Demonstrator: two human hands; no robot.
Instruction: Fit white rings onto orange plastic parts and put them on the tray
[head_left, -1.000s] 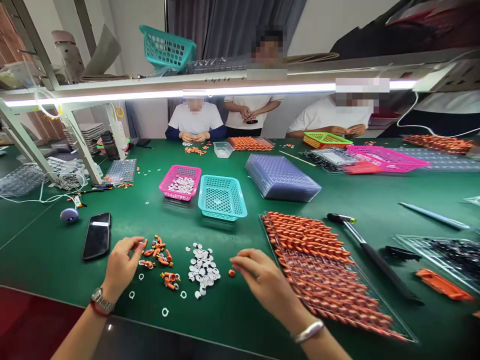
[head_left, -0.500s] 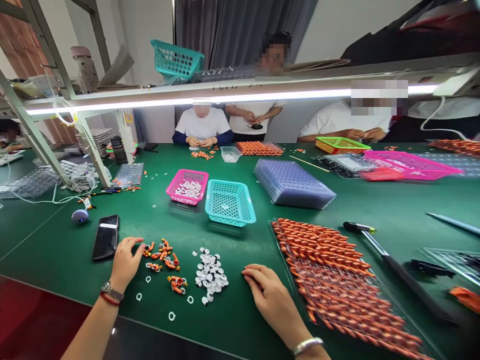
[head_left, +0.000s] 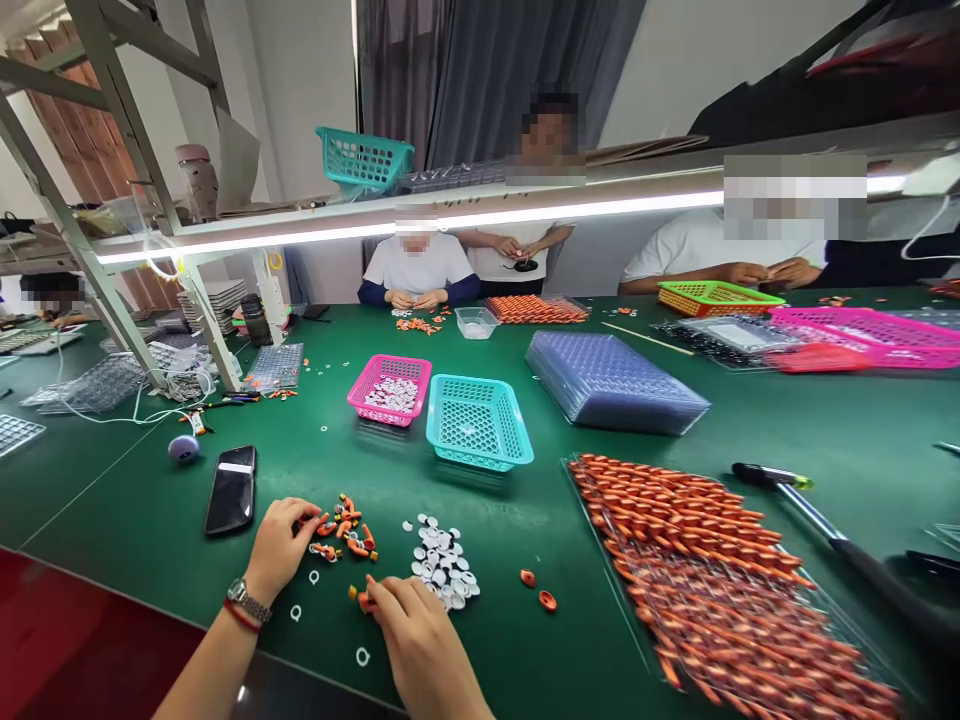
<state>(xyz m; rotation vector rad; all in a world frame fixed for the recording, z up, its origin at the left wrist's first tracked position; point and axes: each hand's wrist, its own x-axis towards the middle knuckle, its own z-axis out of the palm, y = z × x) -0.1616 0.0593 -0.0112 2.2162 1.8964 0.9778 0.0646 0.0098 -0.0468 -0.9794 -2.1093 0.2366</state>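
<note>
Green felt surface: the table (head_left: 150, 520) is covered in it, and all items listed are carried on it.
Left hand (head_left: 279, 545): curled, fingertips laid on the near edge of the orange parts; whether a piece is pinched cannot be told. A watch is worn at the wrist.
Right hand (head_left: 420, 640): fingers drawn narrow, tips closed on one orange piece (head_left: 363, 600) at the near side of the white pile.
Orange parts (head_left: 345, 528): a loose scatter, set just right of the left hand and just left of the white caps.
White caps (head_left: 444, 565): a small heap between the orange scatter and two stray orange rings (head_left: 538, 590); touched at its near edge by the right hand.
White rings (head_left: 363, 656): a few single ones, lying near the table's front edge between the wrists.
Phone (head_left: 231, 489): black, face up, left of the left hand, apart from it.
Teal basket (head_left: 478, 422): placed beyond the white caps; a pink basket (head_left: 390, 388) with white pieces is beside it to the left.
Clear tray (head_left: 720, 580): filled with rows of orange parts, well to the right of both hands.
Stack of clear trays (head_left: 611, 380): beyond the filled tray.
Other persons: seated and standing at the far side of the table, hands kept at their own work.
</note>
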